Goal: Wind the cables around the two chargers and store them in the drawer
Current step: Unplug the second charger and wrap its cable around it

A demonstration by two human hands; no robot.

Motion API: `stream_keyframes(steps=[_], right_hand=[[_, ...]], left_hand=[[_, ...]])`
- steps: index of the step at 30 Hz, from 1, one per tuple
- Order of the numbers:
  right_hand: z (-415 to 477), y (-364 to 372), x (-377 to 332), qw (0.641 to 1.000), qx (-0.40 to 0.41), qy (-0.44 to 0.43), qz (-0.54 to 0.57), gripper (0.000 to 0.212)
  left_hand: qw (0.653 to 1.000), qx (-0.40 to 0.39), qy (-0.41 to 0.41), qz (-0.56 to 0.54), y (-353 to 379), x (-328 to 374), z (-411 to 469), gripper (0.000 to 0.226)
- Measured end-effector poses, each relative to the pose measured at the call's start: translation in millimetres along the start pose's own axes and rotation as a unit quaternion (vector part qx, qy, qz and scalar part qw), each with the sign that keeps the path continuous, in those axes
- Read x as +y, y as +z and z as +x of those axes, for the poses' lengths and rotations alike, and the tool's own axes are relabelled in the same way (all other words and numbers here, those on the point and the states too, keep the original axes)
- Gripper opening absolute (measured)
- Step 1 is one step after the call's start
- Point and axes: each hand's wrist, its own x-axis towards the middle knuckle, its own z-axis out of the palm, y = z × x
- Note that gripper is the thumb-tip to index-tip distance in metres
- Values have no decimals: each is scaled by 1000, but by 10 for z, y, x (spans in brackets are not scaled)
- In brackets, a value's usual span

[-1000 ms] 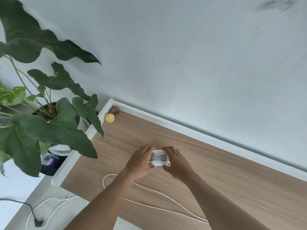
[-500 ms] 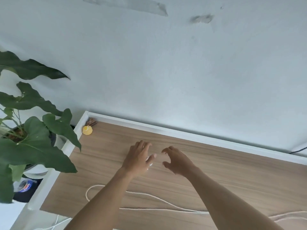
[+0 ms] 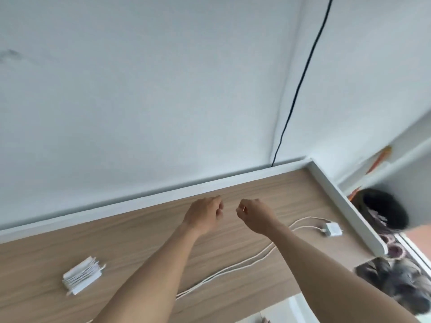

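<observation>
Wooden desk (image 3: 58,248) below me: my left hand (image 3: 204,215) and right hand (image 3: 255,215) hover over it side by side, fingers loosely curled, grasping nothing. Left of my hands, the wound charger (image 3: 81,278) lies flat. Right of them sits the unwound charger (image 3: 332,229); its white cable (image 3: 233,268) trails under my right forearm. A black cord (image 3: 300,85) runs down the wall.
</observation>
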Motion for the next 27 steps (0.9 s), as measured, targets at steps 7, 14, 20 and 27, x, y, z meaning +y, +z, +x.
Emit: stream_keyframes(steps=[7,14,20,27], right_hand=[[-276,-509,1501,994,54,93,26,34],[-469,-686,2901,986,60,145,61,22],[-506,-672,3438,995,4,75,67,26],[-484,-512,3690,998,-58,26,10,47]], left_hand=[[998,-48,39,12,776,1178,643,13],[995,-85,54,-1,1596,2076,1183,12],[989,-123,74,48,2126,2420,1354,35],[985,-149,56,72,2535,2570,1458,60]])
